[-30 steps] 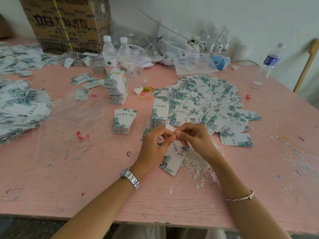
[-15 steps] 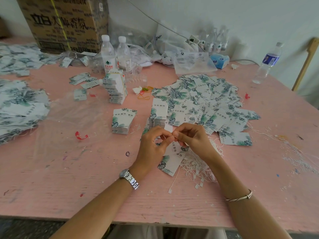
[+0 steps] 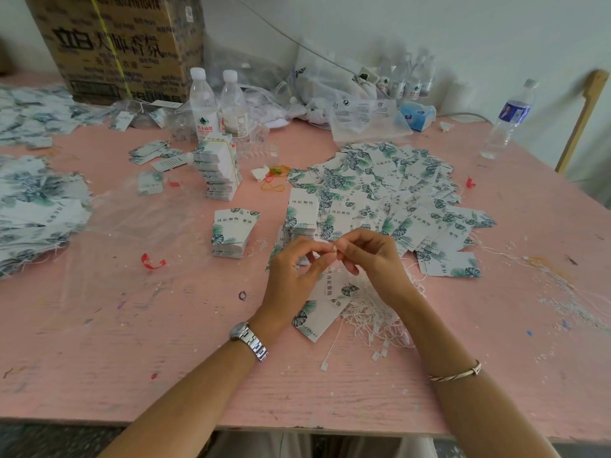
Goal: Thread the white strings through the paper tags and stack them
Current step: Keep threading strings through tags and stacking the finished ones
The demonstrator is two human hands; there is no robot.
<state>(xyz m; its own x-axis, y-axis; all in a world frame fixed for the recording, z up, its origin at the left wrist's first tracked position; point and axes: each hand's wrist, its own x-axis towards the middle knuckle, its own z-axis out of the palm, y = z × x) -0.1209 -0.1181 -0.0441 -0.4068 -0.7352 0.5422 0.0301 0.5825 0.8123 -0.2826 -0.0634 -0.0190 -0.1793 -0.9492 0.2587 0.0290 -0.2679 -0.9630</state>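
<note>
The desk (image 3: 99, 342) is a pink-painted board with the grain showing, scuffed and speckled with paint flecks and small white scraps; its near edge runs across the bottom of the view. Behind it stands a plain pale wall (image 3: 479, 31), with a wooden post (image 3: 582, 120) leaning at the far right.

Above the near middle, the left hand (image 3: 294, 276) and right hand (image 3: 373, 256) meet fingertip to fingertip — both with thumb and forefinger pinched on the end of a white string (image 3: 334, 248), the other fingers curled. A wristwatch (image 3: 249, 340) is on the left wrist, a thin bracelet (image 3: 456, 373) on the right.

Just under the hands lie a few leaf-printed paper tags (image 3: 322, 312), touching a tangled heap of white strings (image 3: 373, 312) beneath the right wrist. Whether the pinched string already passes through a tag cannot be told.

Beyond the hands a loose spread of tags (image 3: 390, 190) covers the desk, with a neat stack (image 3: 302, 213) at its left edge and a second stack (image 3: 231, 233) well apart to the left. A taller bundled pile (image 3: 218, 170) stands in front of two clear water bottles (image 3: 202, 104). A clear plastic sheet (image 3: 139, 226) lies left of centre, a large heap of tags (image 3: 36, 206) at the left edge, and a cardboard box (image 3: 115, 44) against the wall.
</note>
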